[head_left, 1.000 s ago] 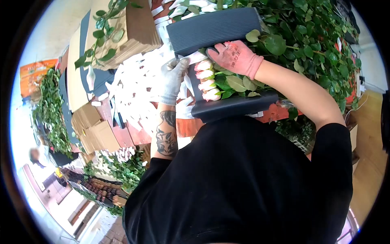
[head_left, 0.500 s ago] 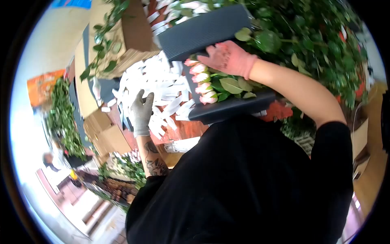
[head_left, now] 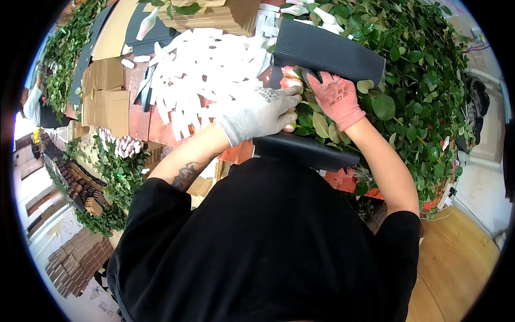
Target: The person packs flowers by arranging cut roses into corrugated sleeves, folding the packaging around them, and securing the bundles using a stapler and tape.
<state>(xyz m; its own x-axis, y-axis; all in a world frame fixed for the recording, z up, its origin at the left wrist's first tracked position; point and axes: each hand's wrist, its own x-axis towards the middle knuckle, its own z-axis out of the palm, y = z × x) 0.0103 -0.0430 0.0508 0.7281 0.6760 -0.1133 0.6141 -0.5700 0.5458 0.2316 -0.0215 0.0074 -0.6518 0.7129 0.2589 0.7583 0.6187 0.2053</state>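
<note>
Pink-edged roses with green leaves lie on a dark corrugated sheet, whose raised far flap and near flap flank them. My left hand, in a grey-white glove, reaches across the rose heads with its fingers apart and touching them, hiding most of the blooms. Close to its right, my right hand, in a pink glove, rests on the leaves and stems beside the heads, fingers spread. What lies beneath its fingertips is partly hidden.
Many white strips cover the red table left of the roses. Stacked cardboard stands behind them, and folded cardboard lies at left. A dense heap of leafy stems fills the right. More flowers stand lower left.
My left hand has moved right from beside the white strips onto the rose heads. My right hand still lies on the bunch, its fingers more spread. The view has turned.
</note>
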